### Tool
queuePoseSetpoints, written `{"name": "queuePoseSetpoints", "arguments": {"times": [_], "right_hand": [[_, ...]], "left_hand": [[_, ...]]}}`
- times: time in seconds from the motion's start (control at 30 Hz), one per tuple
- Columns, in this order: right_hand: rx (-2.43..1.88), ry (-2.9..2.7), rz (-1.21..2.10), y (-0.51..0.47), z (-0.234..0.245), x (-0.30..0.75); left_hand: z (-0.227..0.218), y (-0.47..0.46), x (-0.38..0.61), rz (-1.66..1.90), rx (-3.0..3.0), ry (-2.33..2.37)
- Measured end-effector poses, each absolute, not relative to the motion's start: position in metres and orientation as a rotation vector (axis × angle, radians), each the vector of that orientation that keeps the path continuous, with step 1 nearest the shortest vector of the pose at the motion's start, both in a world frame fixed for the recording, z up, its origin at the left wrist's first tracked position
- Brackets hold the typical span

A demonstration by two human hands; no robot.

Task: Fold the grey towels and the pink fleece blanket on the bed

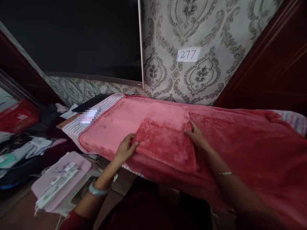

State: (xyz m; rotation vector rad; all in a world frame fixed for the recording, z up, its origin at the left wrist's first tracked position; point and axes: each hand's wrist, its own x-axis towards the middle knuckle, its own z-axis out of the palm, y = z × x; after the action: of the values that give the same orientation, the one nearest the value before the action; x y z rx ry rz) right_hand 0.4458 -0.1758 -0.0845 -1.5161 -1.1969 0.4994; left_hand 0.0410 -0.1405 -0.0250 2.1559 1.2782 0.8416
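Note:
A folded red plush cloth (163, 137) lies on top of a larger red and pink plush blanket (240, 140) spread over a long table. At its left edge, my left hand (125, 149) holds the fold, thumb on top and fingers partly hidden behind the edge. My right hand (197, 134) grips the opposite edge between thumb and fingers. The upper part of the folded cloth looks lighter pink, the lower part deeper red.
A striped cloth (105, 107) shows at the blanket's left end, near a pixelated bright item (90, 116). Left of the table stand a pink stool (82, 161) bearing a white power strip (57, 185) and piled clothes (35, 147). A large dark screen (72, 38) hangs behind.

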Motion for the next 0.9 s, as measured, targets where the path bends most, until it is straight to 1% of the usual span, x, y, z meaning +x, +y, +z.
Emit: {"name": "queuePoseSetpoints", "arguments": {"times": [0.13, 0.3, 0.5, 0.67, 0.8, 0.9], "right_hand": [[-1.53, -1.198, 0.564, -0.212, -0.081, 0.422], [-1.55, -1.182, 0.5, -0.231, -0.082, 0.415], [-1.574, -1.145, 0.524, -0.233, -0.09, 0.415], [-1.562, -1.157, 0.508, -0.215, -0.088, 0.422], [-1.542, -1.138, 0.491, -0.18, -0.075, 0.438], [-1.609, -1.032, 0.501, -0.149, -0.064, 0.45]], "left_hand": [[-0.03, -0.138, 0.039, 0.696, 2.002, 1.292], [-0.03, -0.14, 0.05, 0.738, 2.031, 1.212], [-0.034, -0.143, 0.044, 0.755, 1.976, 1.183], [-0.024, -0.135, 0.037, 0.695, 1.781, 1.199], [-0.013, -0.114, 0.039, 0.678, 1.638, 1.179], [-0.008, -0.089, 0.049, 0.695, 1.555, 1.14]]}}
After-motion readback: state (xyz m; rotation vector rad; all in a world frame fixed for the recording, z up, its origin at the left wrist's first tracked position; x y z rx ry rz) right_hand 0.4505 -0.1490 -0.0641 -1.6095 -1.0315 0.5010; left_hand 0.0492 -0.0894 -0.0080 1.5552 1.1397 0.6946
